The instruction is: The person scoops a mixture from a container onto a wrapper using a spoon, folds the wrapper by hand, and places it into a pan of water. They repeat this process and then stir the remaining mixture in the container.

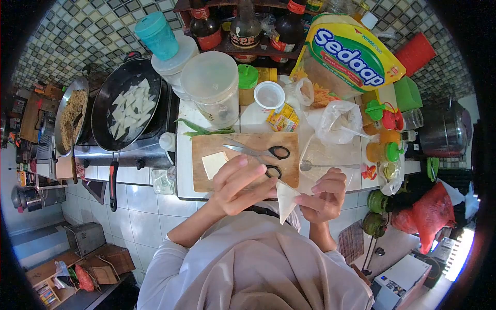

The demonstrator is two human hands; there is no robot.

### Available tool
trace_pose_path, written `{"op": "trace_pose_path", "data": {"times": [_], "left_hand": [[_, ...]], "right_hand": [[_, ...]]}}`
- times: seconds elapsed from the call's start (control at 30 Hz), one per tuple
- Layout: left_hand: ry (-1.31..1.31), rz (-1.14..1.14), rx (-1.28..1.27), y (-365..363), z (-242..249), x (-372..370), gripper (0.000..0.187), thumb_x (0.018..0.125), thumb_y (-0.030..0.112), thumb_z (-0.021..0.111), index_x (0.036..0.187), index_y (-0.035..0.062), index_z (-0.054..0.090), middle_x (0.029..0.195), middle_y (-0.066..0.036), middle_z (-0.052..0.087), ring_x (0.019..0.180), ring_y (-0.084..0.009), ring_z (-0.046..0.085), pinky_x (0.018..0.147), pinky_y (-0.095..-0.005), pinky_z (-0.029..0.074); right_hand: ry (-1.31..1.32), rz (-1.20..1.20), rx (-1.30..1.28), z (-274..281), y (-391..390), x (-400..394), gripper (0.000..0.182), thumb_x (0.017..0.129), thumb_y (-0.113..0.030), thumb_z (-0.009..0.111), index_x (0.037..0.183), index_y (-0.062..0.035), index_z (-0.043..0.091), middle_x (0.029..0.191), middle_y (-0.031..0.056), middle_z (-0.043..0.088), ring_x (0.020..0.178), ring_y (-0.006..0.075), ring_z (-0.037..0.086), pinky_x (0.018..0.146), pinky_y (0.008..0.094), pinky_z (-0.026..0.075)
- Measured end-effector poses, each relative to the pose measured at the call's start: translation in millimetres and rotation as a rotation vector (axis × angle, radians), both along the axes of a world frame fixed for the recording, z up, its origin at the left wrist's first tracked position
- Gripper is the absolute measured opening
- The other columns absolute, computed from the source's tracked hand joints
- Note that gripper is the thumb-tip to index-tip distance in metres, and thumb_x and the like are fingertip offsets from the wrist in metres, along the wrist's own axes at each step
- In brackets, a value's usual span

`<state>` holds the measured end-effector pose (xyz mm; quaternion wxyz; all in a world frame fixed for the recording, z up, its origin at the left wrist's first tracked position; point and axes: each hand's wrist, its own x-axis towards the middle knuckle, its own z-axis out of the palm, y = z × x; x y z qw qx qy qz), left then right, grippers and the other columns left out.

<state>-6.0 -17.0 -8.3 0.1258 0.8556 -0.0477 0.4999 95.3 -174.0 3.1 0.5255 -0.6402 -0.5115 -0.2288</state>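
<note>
A small white folded wrapper (287, 201), shaped like a pointed triangle, is held upright in front of the chest. My right hand (324, 197) pinches its right side between thumb and fingers. On its other side is my left hand (240, 187), palm partly up with fingers apart; whether its thumb touches the wrapper is hidden. Beneath the hands lies a wooden cutting board (206, 147). Open scissors (258, 151) with black handles rest on it, beside a square stack of pale wrappers (213, 164) near my left hand.
A black pan (134, 111) with white triangular pieces sits on the stove at left, beside a pan of brown filling (72, 116). Behind the board stand a clear tub (211, 88), a white cup (269, 95) and a plastic bag (338, 121). A spoon (330, 166) lies right.
</note>
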Motion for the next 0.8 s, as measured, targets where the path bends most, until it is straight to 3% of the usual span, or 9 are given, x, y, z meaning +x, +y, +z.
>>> {"op": "trace_pose_path", "data": {"times": [0.13,0.2,0.3,0.43,0.53,0.6,0.73,0.8], "left_hand": [[0.009,-0.025,-0.011,0,1,2,0.024,0.055,0.022,0.077,0.077,0.0252,0.067,0.104,-0.005,0.046,0.104,-0.0252,0.039,0.072,-0.0307,0.052],[-0.083,-0.062,-0.063,-4,-4,6,0.022,0.060,0.016,0.073,0.081,0.0181,0.068,0.107,-0.002,0.051,0.105,-0.0243,0.041,0.078,-0.0298,0.049],[-0.101,-0.080,-0.074,-6,-9,8,0.021,0.060,0.013,0.072,0.080,0.0167,0.068,0.105,-0.002,0.052,0.105,-0.0241,0.041,0.078,-0.0291,0.049],[-0.088,-0.069,-0.087,-5,-9,5,0.020,0.059,0.015,0.073,0.078,0.0153,0.068,0.106,-0.003,0.052,0.105,-0.0244,0.041,0.078,-0.0311,0.048],[0.045,-0.038,-0.089,0,-2,0,0.027,0.057,0.022,0.075,0.082,0.0130,0.066,0.107,-0.005,0.052,0.103,-0.0258,0.044,0.077,-0.0342,0.047],[0.170,-0.139,-0.224,7,6,2,0.041,0.055,0.030,0.075,0.090,0.0104,0.064,0.106,-0.006,0.053,0.100,-0.0285,0.047,0.079,-0.0358,0.045],[0.184,-0.183,-0.320,12,19,-4,0.051,0.055,0.034,0.074,0.096,0.0079,0.061,0.103,-0.006,0.054,0.095,-0.0273,0.050,0.079,-0.0355,0.043],[0.357,-0.300,-0.255,13,22,-3,0.050,0.052,0.031,0.077,0.092,0.0059,0.061,0.096,-0.006,0.056,0.088,-0.0260,0.053,0.074,-0.0384,0.044]], "right_hand": [[0.060,0.028,0.001,0,0,0,0.025,0.049,-0.016,0.074,0.072,-0.0234,0.067,0.079,-0.0030,0.045,0.070,0.0167,0.042,0.059,0.0303,0.032],[0.092,0.045,0.008,-2,1,-1,0.025,0.049,-0.015,0.073,0.072,-0.0227,0.067,0.078,-0.0026,0.045,0.071,0.0169,0.042,0.059,0.0304,0.032],[0.110,0.065,0.007,-6,2,-1,0.027,0.047,-0.012,0.071,0.072,-0.0213,0.067,0.077,-0.0020,0.044,0.071,0.0174,0.042,0.060,0.0308,0.032],[0.125,0.049,0.015,-4,2,-1,0.028,0.046,-0.009,0.070,0.072,-0.0202,0.068,0.076,-0.0013,0.045,0.070,0.0177,0.043,0.060,0.0298,0.033],[0.178,0.020,0.011,-1,1,-2,0.028,0.046,-0.008,0.070,0.072,-0.0190,0.068,0.077,-0.0005,0.046,0.070,0.0183,0.043,0.061,0.0299,0.034],[0.220,0.009,0.013,2,1,0,0.028,0.047,-0.008,0.070,0.072,-0.0183,0.067,0.077,0.0001,0.047,0.070,0.0189,0.043,0.061,0.0301,0.034],[0.162,0.003,-0.224,8,7,5,0.023,0.048,-0.007,0.071,0.069,-0.0158,0.066,0.078,0.0001,0.049,0.072,0.0192,0.045,0.064,0.0315,0.035],[0.127,0.032,-0.291,9,12,5,0.022,0.049,-0.008,0.071,0.069,-0.0152,0.065,0.079,-0.0005,0.050,0.072,0.0190,0.046,0.065,0.0319,0.035]]}}
